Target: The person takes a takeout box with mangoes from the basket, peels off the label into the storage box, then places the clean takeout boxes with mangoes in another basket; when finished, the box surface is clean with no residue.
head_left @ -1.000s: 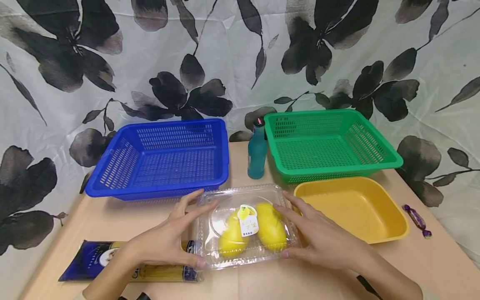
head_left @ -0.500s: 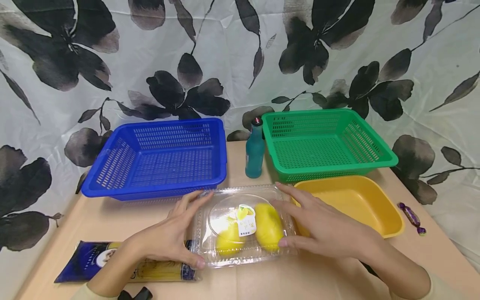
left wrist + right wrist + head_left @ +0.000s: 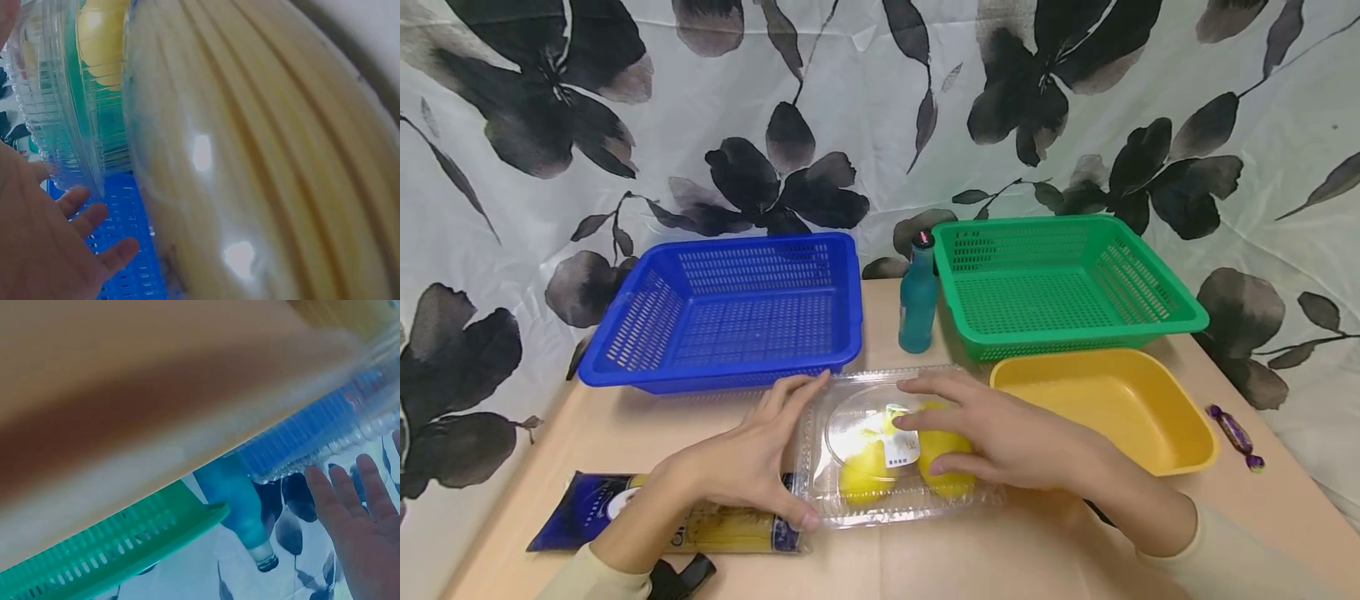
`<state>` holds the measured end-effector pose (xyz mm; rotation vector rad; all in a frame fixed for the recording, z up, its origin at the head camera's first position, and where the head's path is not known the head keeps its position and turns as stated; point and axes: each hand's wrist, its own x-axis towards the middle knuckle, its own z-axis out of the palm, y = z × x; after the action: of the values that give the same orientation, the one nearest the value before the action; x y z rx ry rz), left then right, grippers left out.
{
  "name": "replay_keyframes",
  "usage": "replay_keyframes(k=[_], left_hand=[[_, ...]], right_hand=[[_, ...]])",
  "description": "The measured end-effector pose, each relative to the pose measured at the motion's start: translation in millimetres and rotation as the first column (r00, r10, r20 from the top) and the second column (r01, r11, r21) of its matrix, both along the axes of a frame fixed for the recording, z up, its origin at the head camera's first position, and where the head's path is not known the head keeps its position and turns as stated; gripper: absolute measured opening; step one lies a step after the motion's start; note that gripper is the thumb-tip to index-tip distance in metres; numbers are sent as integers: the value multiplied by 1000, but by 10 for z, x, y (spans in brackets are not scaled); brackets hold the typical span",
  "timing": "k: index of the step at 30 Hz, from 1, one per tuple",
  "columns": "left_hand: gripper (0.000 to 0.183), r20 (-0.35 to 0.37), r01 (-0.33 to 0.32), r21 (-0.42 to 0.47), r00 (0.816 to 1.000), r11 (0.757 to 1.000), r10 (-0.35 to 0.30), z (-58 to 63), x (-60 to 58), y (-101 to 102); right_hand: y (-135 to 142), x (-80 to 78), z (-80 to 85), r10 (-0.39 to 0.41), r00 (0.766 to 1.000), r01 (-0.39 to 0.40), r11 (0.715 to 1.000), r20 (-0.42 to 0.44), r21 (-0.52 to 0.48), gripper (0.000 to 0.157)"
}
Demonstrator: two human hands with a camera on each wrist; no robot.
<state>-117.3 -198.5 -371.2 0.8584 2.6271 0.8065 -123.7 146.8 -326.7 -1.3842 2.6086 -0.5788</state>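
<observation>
A clear plastic clamshell box (image 3: 850, 400) lies at the middle front in the head view. Inside are two yellow fruits that look like lemons (image 3: 863, 475), under a white label (image 3: 900, 442) on the lid. My left hand (image 3: 752, 458) spans the box's left side, thumb by the near corner and fingertips by the far one, fingers fairly straight. Over the right part of the lid is my right hand (image 3: 992, 429), fingers extended and gripping nothing; whether it touches the lid I cannot tell. A pack of spaghetti (image 3: 730, 529) lies partly beneath my left forearm.
Behind stand a blue basket (image 3: 760, 325), a teal bottle (image 3: 917, 304) and a green basket (image 3: 1060, 300). A yellow tray (image 3: 1105, 408) sits right of the box, with a purple-wrapped candy (image 3: 1236, 437) beyond it. Some black object (image 3: 681, 575) shows at the front edge.
My right hand has left the box's right edge and moved leftward over the lid. My left hand stays at the left side. The box has barely shifted.
</observation>
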Motion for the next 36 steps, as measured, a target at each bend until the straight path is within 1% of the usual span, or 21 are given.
replay_keyframes(k=[7, 10, 15, 21, 24, 29, 32, 36], left_hand=[[153, 22, -1, 11, 1000, 1000, 1, -31, -26, 7], [153, 27, -1, 13, 1000, 1000, 0, -33, -26, 7], [152, 38, -9, 10, 999, 1000, 9, -35, -28, -1], [151, 41, -18, 10, 999, 1000, 18, -40, -27, -9], [151, 38, -16, 15, 999, 1000, 16, -45, -27, -5], [151, 39, -15, 17, 999, 1000, 14, -48, -27, -1], [151, 38, -16, 18, 999, 1000, 15, -47, -25, 1], [151, 39, -17, 29, 999, 999, 16, -48, -18, 1]], right_hand=[[-77, -25, -109, 46, 995, -47, 999, -92, -9, 45], [-91, -19, -144, 48, 993, -51, 998, -108, -23, 42], [-112, -17, -190, 47, 993, -53, 997, -108, -54, 36], [-140, -39, -247, 74, 987, -87, 993, -145, -81, 27], [-143, -45, -284, 88, 982, -107, 988, -169, -108, 20], [-148, -53, -364, 98, 979, -129, 976, -180, -173, 7], [-155, -53, -404, 103, 975, -144, 967, -196, -212, 5], [-167, -51, -434, 105, 969, -160, 957, -222, -242, 6]])
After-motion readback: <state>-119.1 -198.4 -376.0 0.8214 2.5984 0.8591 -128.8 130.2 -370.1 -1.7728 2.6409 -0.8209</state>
